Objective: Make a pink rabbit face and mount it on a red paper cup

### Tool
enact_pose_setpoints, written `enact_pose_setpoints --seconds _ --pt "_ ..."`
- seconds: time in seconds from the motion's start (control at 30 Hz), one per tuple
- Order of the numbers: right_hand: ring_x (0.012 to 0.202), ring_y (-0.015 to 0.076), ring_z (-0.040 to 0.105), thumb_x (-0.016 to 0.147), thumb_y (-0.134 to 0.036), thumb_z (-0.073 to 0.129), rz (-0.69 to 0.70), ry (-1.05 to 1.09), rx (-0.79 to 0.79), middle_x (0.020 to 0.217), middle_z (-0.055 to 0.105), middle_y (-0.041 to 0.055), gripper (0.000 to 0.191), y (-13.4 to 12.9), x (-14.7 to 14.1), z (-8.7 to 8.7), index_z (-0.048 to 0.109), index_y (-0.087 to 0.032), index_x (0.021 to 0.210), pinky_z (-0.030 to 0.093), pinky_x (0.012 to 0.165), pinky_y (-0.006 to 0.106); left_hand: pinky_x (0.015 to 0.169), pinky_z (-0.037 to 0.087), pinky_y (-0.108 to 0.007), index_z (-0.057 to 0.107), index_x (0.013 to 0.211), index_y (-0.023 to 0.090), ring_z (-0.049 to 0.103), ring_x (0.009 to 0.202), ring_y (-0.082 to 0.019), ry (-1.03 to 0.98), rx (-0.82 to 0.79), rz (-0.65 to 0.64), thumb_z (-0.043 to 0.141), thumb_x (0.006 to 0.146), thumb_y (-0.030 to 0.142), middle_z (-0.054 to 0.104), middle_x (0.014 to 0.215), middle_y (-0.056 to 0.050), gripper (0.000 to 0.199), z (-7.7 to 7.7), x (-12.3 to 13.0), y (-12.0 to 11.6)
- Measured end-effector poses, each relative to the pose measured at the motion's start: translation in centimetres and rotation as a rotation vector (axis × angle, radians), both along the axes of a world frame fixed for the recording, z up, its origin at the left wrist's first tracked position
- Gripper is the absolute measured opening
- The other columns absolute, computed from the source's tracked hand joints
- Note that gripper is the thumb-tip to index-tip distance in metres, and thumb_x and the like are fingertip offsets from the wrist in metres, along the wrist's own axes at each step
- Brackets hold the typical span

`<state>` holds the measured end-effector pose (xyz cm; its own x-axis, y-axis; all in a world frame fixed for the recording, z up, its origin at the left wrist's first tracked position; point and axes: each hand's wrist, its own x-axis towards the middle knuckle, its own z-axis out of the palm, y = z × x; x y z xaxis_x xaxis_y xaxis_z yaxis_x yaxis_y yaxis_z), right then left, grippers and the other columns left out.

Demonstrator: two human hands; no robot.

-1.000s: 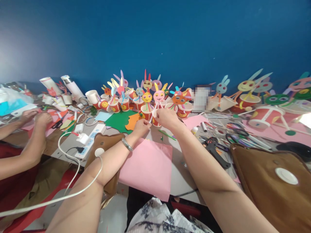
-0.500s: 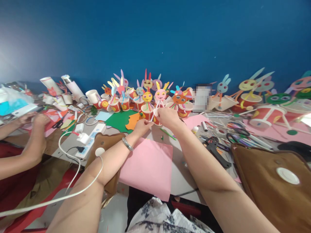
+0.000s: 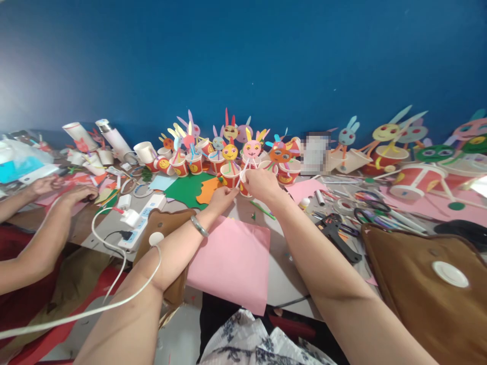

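Note:
A pink paper rabbit (image 3: 251,148) with yellow ears rises from a red-and-white paper cup (image 3: 245,191), mostly hidden behind my right hand. From it a narrow white paper strip (image 3: 238,184) comes down over the front of the cup. My left hand (image 3: 225,198) pinches the strip's lower end between thumb and fingertips. Curled at the cup's rim, my right hand (image 3: 262,183) has its fingers closed on the upper part of the strip; the exact grip is partly hidden. Just left stands another cup (image 3: 230,175) with a yellow round face (image 3: 230,152).
Several finished paper-figure cups line the blue wall. Pink paper (image 3: 232,258) lies under my forearms, green paper (image 3: 186,190) behind. Right are a glue gun (image 3: 338,235), scissors (image 3: 371,203) and a brown cushion (image 3: 422,284). Left are a power strip (image 3: 142,220), a cable and another person's hands (image 3: 78,192).
My hands stay almost in place on the strip and cup. At the left, the other person's nearer hand has moved right over the coloured paper, where black scissors showed before.

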<state>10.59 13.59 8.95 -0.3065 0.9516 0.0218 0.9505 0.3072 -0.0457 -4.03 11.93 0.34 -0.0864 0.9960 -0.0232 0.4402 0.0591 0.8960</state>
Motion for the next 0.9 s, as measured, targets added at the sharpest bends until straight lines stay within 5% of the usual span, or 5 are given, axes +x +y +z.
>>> enact_pose_setpoints --seconds 0.23,0.57,0.9 --pt "0.108 0.0322 0.071 0.093 -0.018 0.049 -0.004 -0.002 -0.002 0.114 0.075 0.0194 0.032 -0.1 -0.1 0.1 0.072 -0.012 0.115 0.052 0.086 0.037 0.061 0.033 -0.025 0.055 0.058 0.018 0.047 0.058 -0.012 0.034 0.040 0.028 0.064 0.079 0.022 0.053 0.057 0.003 0.022 -1.0 0.0 0.5" --pt "0.108 0.0321 0.071 0.091 -0.018 0.052 0.002 0.000 0.008 0.114 0.075 0.0213 0.034 0.1 0.0 -0.2 0.071 -0.012 0.118 0.052 0.087 0.038 0.058 0.033 -0.025 0.055 0.060 0.019 0.047 0.056 -0.012 0.078 0.039 0.015 0.066 0.078 0.031 0.052 0.055 0.004 0.025 -1.0 0.1 0.5" --pt "0.108 0.0312 0.071 0.092 -0.017 0.051 0.008 0.002 0.024 0.112 0.075 0.0205 0.031 0.3 0.1 -0.6 0.070 -0.012 0.116 0.052 0.087 0.036 0.060 0.032 -0.025 0.052 0.059 0.019 0.045 0.057 -0.011 0.156 0.082 0.022 0.063 0.079 0.020 0.050 0.056 0.005 0.023 -1.4 -0.1 0.7"
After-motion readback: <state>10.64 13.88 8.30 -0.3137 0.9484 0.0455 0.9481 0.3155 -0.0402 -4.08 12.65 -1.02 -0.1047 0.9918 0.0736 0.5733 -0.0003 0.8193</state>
